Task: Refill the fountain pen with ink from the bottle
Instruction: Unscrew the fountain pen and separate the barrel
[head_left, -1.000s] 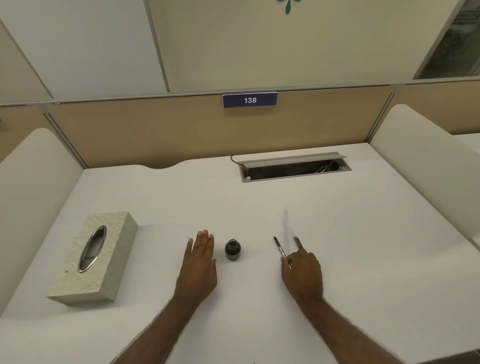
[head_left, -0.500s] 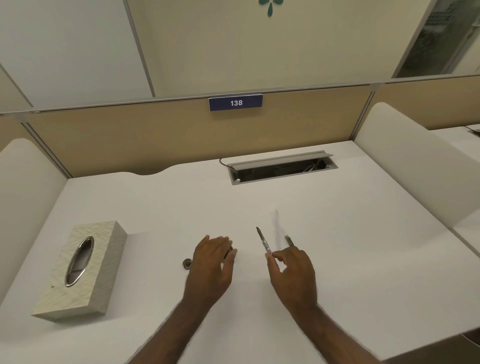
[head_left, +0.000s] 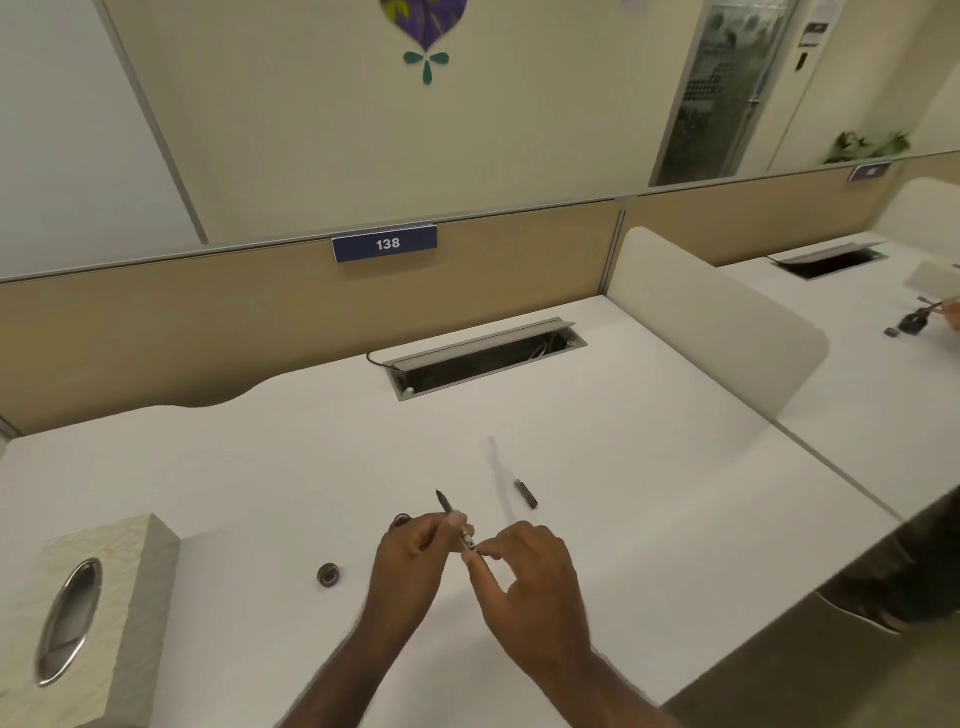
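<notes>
The dark, slim fountain pen is lifted a little above the white desk, nib pointing away and to the left. My left hand grips its middle between thumb and fingers. My right hand pinches the pen's rear end with thumb and forefinger. The ink bottle stands just behind my left hand and is mostly hidden by it; only its dark top rim shows. Its round cap lies on the desk to the left. A short dark pen part lies to the right.
A patterned tissue box sits at the left front corner. An open cable hatch lies at the back of the desk below the tan partition. A white divider bounds the right side; beyond it another person's hand works on the neighbouring desk.
The bottle's cap has come off and now lies to the left. My left hand left the bottle and joined my right hand on the pen, which rose off the desk.
</notes>
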